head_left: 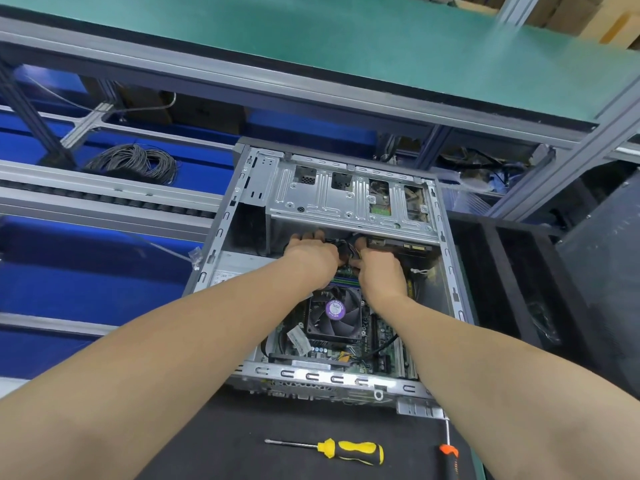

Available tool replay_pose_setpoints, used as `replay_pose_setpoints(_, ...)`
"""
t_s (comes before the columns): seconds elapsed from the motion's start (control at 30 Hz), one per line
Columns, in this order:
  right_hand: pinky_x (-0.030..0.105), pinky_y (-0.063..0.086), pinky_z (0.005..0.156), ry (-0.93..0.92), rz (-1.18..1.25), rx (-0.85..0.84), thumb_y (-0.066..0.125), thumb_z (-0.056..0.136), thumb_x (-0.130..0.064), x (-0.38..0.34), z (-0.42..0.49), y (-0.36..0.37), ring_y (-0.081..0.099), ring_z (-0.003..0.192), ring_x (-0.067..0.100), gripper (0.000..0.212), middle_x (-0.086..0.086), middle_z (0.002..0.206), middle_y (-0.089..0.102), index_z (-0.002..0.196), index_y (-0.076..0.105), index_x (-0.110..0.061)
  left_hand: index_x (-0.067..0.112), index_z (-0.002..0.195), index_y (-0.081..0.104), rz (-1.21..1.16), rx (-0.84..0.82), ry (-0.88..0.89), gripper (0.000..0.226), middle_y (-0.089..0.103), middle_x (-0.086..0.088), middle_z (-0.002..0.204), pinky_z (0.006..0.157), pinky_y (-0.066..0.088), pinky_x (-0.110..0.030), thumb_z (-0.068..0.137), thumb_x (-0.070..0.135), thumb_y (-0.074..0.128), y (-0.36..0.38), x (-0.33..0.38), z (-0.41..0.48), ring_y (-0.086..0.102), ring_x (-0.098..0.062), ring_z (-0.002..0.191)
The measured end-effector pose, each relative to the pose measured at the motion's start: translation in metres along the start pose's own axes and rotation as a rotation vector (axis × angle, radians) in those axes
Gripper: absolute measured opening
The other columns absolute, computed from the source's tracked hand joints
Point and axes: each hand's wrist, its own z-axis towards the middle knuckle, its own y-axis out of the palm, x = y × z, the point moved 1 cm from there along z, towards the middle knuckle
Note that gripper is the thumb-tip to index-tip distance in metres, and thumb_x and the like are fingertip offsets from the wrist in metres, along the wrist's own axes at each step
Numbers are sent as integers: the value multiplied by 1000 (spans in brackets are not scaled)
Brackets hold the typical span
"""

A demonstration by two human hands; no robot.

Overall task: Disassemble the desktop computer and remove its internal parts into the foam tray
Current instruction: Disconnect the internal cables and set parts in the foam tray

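An open desktop computer case point(453, 271) lies on a black mat, its side panel off. Inside sit a CPU fan point(334, 315) with a purple sticker, a green motherboard point(381, 332) and a metal drive cage point(346, 195) at the far end. Both hands reach in under the cage. My left hand point(310, 259) and my right hand point(379, 271) curl around a bundle of black cables point(344, 249) between them. The fingertips are hidden among the cables. A drive point(398, 244) lies just right of the bundle. A black foam tray point(512, 271) stands right of the case.
A yellow-and-black screwdriver point(341, 450) lies on the mat near me, and an orange-handled one point(450, 455) to its right. A coil of grey wire point(133, 162) rests on blue bins at the left. A green shelf point(346, 43) overhangs the far side.
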Motion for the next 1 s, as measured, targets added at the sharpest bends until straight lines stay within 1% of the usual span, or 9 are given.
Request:
replay_pose_setpoints(0.2, 31, 48, 68, 27, 64, 14, 50, 95, 2, 0, 0, 0, 68, 95, 36, 40, 17, 106, 73, 130, 62, -12, 49, 153, 31, 10, 7, -4, 91, 27, -9, 152, 118, 20, -50, 83, 6, 69, 1, 1, 2, 26, -35, 145)
replay_pose_setpoints(0.3, 30, 44, 67, 68, 169, 34, 54, 103, -17, 3, 0, 1, 64, 88, 34, 26, 18, 101, 72, 124, 68, -12, 49, 153, 31, 14, 22, -6, 91, 25, -8, 153, 117, 20, -50, 83, 6, 69, 1, 1, 3, 24, -34, 146)
replay_pose_setpoints(0.4, 28, 40, 69, 138, 373, 53, 58, 103, -38, 5, 0, 5, 59, 85, 27, 35, 14, 100, 70, 121, 71, -11, 48, 155, 29, 2, 20, -10, 93, 20, -9, 158, 117, 21, -51, 83, 8, 71, 2, 2, 2, 22, -35, 147)
replay_pose_setpoints(0.57, 24, 43, 87, 274, 697, 54, 71, 95, -41, 7, 4, 10, 63, 106, 22, 43, 11, 121, 72, 127, 71, -13, 47, 156, 27, 1, -1, -6, 95, 16, -12, 160, 117, 21, -54, 82, 10, 74, 0, 2, 3, 18, -39, 149)
replay_pose_setpoints(0.67, 24, 41, 80, 285, 683, -10, 68, 93, -54, 7, 9, 10, 63, 104, 23, 49, 7, 113, 71, 122, 72, -15, 46, 156, 29, -8, -5, 2, 95, 20, -12, 158, 118, 19, -53, 82, 6, 72, -1, 2, 3, 22, -37, 147)
replay_pose_setpoints(0.77, 20, 38, 81, 332, 804, -24, 71, 92, -52, 8, 14, 12, 56, 101, 14, 52, 0, 108, 63, 128, 70, -14, 48, 156, 26, 9, -7, 9, 99, 21, -13, 156, 120, 17, -52, 81, 3, 70, -1, 2, 3, 25, -36, 146)
replay_pose_setpoints(0.83, 19, 38, 81, 387, 900, -5, 77, 89, -45, 7, 15, 13, 57, 98, 13, 43, -3, 99, 64, 117, 75, -13, 48, 157, 24, 20, -5, 5, 100, 20, -13, 156, 121, 15, -52, 81, 2, 70, -1, 2, 4, 23, -36, 148)
replay_pose_setpoints(0.9, 22, 40, 78, 493, 1016, 59, 85, 84, -34, 5, 17, 14, 57, 85, 14, 26, -7, 82, 63, 85, 73, -11, 47, 157, 26, 19, 2, -1, 99, 20, -12, 157, 121, 14, -52, 80, 2, 70, 1, 2, 5, 20, -35, 149)
replay_pose_setpoints(1.0, 24, 39, 76, 590, 1079, 121, 86, 84, -22, 3, 16, 13, 56, 81, 17, 37, -9, 75, 56, 65, 55, -14, 43, 156, 31, 9, 22, -14, 94, 25, -8, 159, 121, 14, -51, 81, 4, 71, 2, 3, 8, 19, -33, 151)
